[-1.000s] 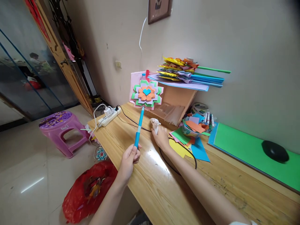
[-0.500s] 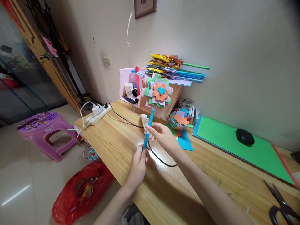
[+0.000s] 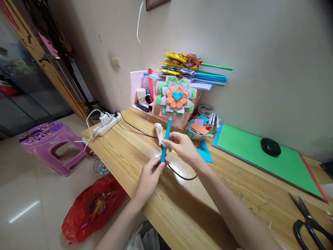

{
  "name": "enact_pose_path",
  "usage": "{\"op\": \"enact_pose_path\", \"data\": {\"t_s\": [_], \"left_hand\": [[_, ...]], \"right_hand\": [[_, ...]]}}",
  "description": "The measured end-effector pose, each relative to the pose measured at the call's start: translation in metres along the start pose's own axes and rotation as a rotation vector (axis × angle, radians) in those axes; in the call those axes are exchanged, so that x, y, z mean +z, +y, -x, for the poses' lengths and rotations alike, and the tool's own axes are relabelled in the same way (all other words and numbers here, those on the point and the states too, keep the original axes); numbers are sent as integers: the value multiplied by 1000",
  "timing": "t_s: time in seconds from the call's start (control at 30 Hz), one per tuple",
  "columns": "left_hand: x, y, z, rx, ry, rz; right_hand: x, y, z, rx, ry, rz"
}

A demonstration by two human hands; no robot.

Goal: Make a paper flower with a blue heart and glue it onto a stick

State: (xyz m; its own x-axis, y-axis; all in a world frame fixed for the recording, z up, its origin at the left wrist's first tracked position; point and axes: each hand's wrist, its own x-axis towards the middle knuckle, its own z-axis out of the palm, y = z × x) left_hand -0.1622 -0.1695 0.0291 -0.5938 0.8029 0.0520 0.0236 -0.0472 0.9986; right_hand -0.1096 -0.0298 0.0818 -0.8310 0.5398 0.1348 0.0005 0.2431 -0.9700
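Observation:
A layered paper flower in pink, green, lilac and orange with a blue heart at its middle stands upright on a blue paper stick. My left hand pinches the bottom end of the stick. My right hand grips the stick a little higher, fingers closed around it. Both hands hover over the wooden table. A white glue gun rests on the table just behind the stick, with its black cord running under my hands.
A cardboard box carries more paper flowers on sticks. Paper scraps in a bowl, markers, a green sheet with a black mouse, scissors, a power strip, a purple stool and a red bag surround the spot.
My right hand left the glue gun and took hold of the stick above my left hand. The flower moved right, in front of the cardboard box.

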Motion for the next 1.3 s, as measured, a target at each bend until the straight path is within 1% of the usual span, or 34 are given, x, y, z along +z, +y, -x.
{"op": "enact_pose_path", "data": {"t_s": [0.13, 0.33, 0.63, 0.77, 0.87, 0.97, 1.07, 1.13, 1.17, 1.23, 1.27, 1.3], "left_hand": [[3, 3, 0, 63, 59, 15], [10, 3, 4, 180, 112, -111], [7, -2, 7, 325, 83, -458], [5, -5, 8, 397, 85, -675], [1, -6, 8, 482, 76, -832], [-4, -7, 7, 570, 73, -919], [-7, -5, 9, 605, 92, -869], [-7, -2, 12, 558, 143, -722], [-6, 0, 13, 495, 185, -615], [-6, 4, 13, 314, 284, -370], [-6, 6, 11, 220, 319, -252], [-7, 9, 9, 134, 328, -147]], "right_hand": [[0, 3, -2, -9, 32, 25], [1, 8, -3, -20, 56, 12], [2, 5, -2, 3, 84, -24], [3, 2, -1, 41, 69, -64], [3, 0, -1, 75, 44, -110], [4, -1, -1, 79, 33, -127], [3, 0, -1, 73, 21, -143], [3, 0, -1, 69, 10, -152], [3, 0, -1, 67, 4, -155], [2, 0, 0, 61, -11, -168], [2, 0, 0, 59, -20, -175], [2, -1, 1, 57, -31, -181]]}}
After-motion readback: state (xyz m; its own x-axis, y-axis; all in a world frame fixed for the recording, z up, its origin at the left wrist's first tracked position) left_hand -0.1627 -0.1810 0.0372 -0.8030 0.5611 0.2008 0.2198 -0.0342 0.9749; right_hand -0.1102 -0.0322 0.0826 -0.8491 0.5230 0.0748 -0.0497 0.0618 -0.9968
